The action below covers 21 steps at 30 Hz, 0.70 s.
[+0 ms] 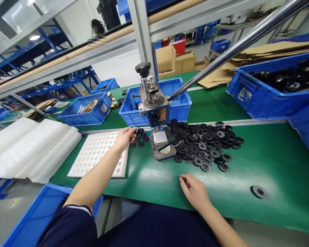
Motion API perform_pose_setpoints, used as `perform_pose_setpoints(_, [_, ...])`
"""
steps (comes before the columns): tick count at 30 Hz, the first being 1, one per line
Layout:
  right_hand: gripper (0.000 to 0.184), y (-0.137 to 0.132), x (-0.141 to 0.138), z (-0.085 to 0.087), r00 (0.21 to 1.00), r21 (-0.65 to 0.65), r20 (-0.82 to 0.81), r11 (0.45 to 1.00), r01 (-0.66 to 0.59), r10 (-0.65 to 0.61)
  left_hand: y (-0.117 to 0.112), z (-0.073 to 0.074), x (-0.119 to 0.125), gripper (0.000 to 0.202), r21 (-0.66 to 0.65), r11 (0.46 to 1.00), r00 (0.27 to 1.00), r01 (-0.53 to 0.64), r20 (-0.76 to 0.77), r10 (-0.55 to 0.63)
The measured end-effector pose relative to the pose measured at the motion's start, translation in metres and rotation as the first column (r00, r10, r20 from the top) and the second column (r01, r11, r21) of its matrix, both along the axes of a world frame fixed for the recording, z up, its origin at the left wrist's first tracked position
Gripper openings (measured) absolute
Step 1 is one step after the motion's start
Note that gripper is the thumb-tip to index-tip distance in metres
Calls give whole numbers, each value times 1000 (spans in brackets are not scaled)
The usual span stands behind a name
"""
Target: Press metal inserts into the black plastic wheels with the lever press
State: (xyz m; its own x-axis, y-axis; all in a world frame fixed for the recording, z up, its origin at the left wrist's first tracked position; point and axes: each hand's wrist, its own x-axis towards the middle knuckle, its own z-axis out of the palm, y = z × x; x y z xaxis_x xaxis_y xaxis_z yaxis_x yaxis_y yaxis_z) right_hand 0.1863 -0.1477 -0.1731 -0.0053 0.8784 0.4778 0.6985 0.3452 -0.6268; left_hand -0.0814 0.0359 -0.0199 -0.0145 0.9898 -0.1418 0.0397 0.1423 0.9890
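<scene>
Left hand (125,138) pinches a black disc (138,131) — right hand (195,192) curls over the bench (249,164) (can't tell its grip).

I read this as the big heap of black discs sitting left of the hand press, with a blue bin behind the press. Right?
Not quite: the head view shows the big heap of black discs right of the hand press. The blue bin is behind it.

Left of the left hand (125,139), partly beneath its forearm, a tray (96,150) lies on the table (149,183); small discs (140,144) sit just right of that hand; between both hands, farther back, stands a press (157,116), a bin (180,110) behind it; beyond the right hand (195,191) spreads a disc heap (202,146); rightward lies a lone disc (260,192).
</scene>
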Motion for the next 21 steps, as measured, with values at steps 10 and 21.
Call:
perform_pose_setpoints(10, [21, -4, -2, 4, 1000, -3, -26, 1000, -3, 3, -90, -67, 0, 15, 85, 978, 945, 189, -285, -158])
perform_pose_setpoints(21, [26, -4, -1, 1, 1000, -69, 0, 998, 5, -5, -127, -46, 4, 28, -244, 917, 837, 317, 527, -150])
